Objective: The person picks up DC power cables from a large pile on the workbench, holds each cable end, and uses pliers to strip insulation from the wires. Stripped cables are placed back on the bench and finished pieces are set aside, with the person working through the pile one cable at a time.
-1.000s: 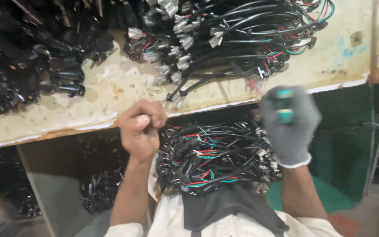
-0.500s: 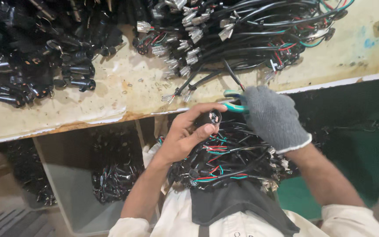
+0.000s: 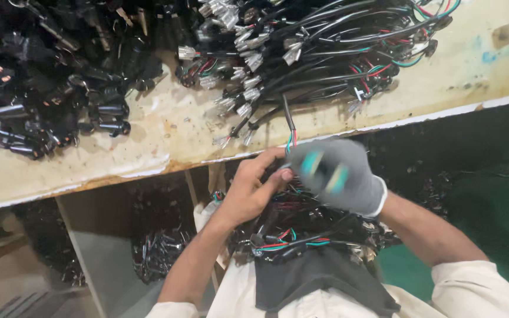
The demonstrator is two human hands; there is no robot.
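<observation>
Head view | worn cream workbench (image 3: pixel 148 147) | wire harnesses (image 3: pixel 313 53) heaped | dim underneath

Your counter (image 3: pixel 384 103) runs across ahead of you. On it, a pile of plug parts (image 3: pixel 48 88) lies to the left and a heap of wire harnesses (image 3: pixel 325 53) to the right. Nearer you, below the counter edge, your left hand (image 3: pixel 248 191) and right hand (image 3: pixel 337 176) meet over a harness bundle (image 3: pixel 301 227) in your lap.

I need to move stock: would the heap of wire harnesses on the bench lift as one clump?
Probably, though loosely: the wire harnesses lie tangled, so they should drag each other. They look floppy, with connector ends splayed and apt to snag. One lead already trails off the bench edge.
</observation>
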